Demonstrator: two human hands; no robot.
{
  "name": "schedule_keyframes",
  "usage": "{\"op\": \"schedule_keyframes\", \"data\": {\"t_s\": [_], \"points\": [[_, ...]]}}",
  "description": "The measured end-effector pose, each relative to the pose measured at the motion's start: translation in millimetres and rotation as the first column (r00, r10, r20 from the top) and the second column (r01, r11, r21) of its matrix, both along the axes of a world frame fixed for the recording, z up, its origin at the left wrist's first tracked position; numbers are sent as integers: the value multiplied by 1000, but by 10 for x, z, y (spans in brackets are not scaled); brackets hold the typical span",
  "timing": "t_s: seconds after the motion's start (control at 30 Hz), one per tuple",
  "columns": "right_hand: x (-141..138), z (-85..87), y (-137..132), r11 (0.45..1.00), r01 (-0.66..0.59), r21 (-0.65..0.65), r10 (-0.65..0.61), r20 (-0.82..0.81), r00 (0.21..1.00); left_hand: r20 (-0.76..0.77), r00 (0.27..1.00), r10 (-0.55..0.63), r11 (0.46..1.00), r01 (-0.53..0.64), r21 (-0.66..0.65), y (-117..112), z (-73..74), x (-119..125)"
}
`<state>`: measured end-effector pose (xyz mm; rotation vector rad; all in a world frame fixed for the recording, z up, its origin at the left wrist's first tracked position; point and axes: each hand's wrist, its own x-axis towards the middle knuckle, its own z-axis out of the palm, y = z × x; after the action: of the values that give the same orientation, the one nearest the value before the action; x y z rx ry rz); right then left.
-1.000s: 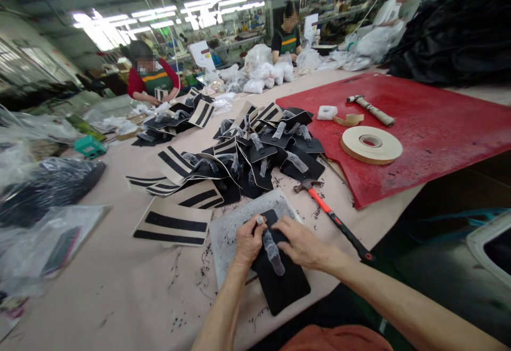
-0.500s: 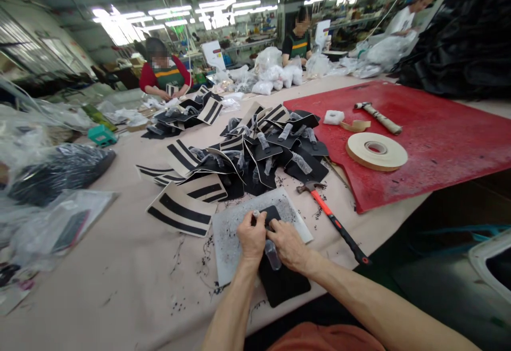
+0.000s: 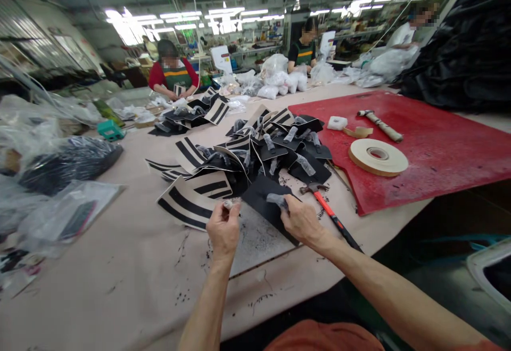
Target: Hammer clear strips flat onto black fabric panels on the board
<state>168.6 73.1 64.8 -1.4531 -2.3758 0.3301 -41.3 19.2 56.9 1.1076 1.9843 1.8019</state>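
My right hand (image 3: 301, 219) is closed on a black panel (image 3: 261, 199), gripping it by the plastic-wrapped tab (image 3: 276, 200) on its face. The panel is tilted above a speckled grey board (image 3: 255, 242). To its left, my left hand (image 3: 223, 228) is closed in a pinch on a small pale stick-like piece (image 3: 228, 204), mostly hidden by the fingers. Beyond both hands lies a heap of black panels (image 3: 275, 143), many with plastic-wrapped tabs; some show pale backs with black stripes (image 3: 187, 202). A claw hammer (image 3: 329, 210) with a red and black handle rests right of the board.
A red sheet (image 3: 439, 148) covers the table's right side, with a tape roll (image 3: 378, 157) and a wrapped rod (image 3: 381, 125) on it. Plastic bags (image 3: 72, 164) crowd the left. Across the table, a person in red sleeves (image 3: 173, 74) handles a striped panel.
My hands have moved apart. The right has lifted and turned the black panel up off the board toward the heap; the left has shifted left with the pale piece.
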Motion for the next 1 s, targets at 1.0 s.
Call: {"op": "schedule_keyframes", "data": {"t_s": [1.0], "points": [[36,-493,-641,858,-99,-504,-22,-228,973,216,881,-421,873,459,-168,228,-749,426]]}}
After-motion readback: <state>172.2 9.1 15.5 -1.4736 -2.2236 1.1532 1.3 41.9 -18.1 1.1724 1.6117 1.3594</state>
